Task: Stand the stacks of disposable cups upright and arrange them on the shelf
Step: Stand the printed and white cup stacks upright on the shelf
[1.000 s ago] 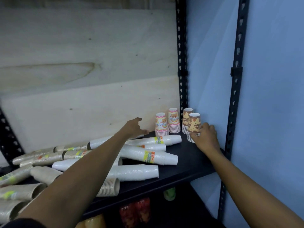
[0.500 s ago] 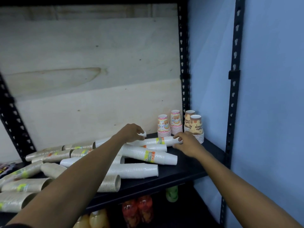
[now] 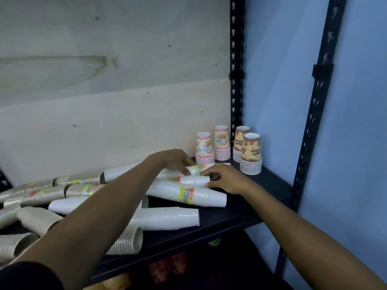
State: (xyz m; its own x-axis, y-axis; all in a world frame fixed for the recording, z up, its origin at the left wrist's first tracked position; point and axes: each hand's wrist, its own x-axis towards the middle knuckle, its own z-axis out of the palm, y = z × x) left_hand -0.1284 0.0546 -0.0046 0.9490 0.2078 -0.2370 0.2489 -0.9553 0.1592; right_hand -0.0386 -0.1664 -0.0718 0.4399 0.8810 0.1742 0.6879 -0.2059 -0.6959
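Cup stack, flat on shelf: left hand, right hand, each grip clamped round it (presumably for uprighting).

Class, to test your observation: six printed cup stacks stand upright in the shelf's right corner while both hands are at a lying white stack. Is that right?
No. The head view shows four printed cup stacks upright in the right corner of the shelf, not six. The left hand and right hand are indeed at a lying white stack.
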